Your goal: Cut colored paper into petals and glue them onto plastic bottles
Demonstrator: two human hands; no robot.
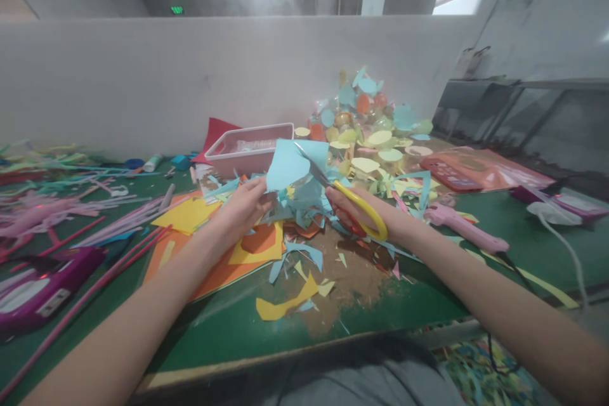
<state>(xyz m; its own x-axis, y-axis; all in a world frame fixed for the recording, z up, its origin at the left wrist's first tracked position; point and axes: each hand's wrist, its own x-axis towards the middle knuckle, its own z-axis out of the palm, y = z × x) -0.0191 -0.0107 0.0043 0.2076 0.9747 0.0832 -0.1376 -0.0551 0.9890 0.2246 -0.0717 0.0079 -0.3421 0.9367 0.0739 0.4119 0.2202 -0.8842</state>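
Paper and scissors held above a cluttered work surface. The left hand (250, 200) pinches the lower left corner of a light blue paper sheet (288, 165) with a curved lower edge. The right hand (349, 209) is closed around the yellow and red handles of a pair of metal-bladed scissors (353, 195); the blades lie across the right part of the sheet, though how far apart they stand cannot be told. Because the sheet is supported at one corner only, it could sag or twist between the blades, giving a ragged or off-line edge; left fingers placed nearer the blades would risk a nip. Directly beneath, light blue offcuts (295, 252) crowd the sheet and, being of like colour, could hide a dropped piece. Left of these lie orange and yellow paper sheets (188, 216); behind stands a pink plastic bin with a white rim (233, 163). To the right, a pink glue gun (469, 229) rests on the green tabletop (228, 342), its dark cord a possible snag for the right forearm.
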